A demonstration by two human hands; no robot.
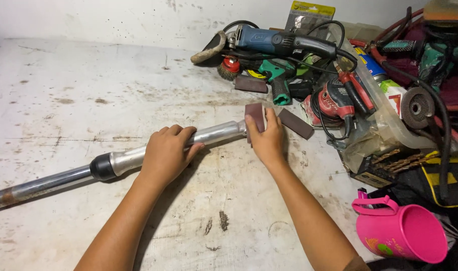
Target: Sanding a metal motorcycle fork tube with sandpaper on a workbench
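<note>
A long silver metal tube with a black collar and a thinner dark shaft lies across the stained white bench. My left hand wraps over the silver part near its middle. My right hand grips a small maroon sanding block and presses it against the tube's right end.
Two more maroon blocks lie close by, one just right of my hand and another farther back. A blue angle grinder, a green tool, a red sander and cables crowd the back right. A pink mug stands front right.
</note>
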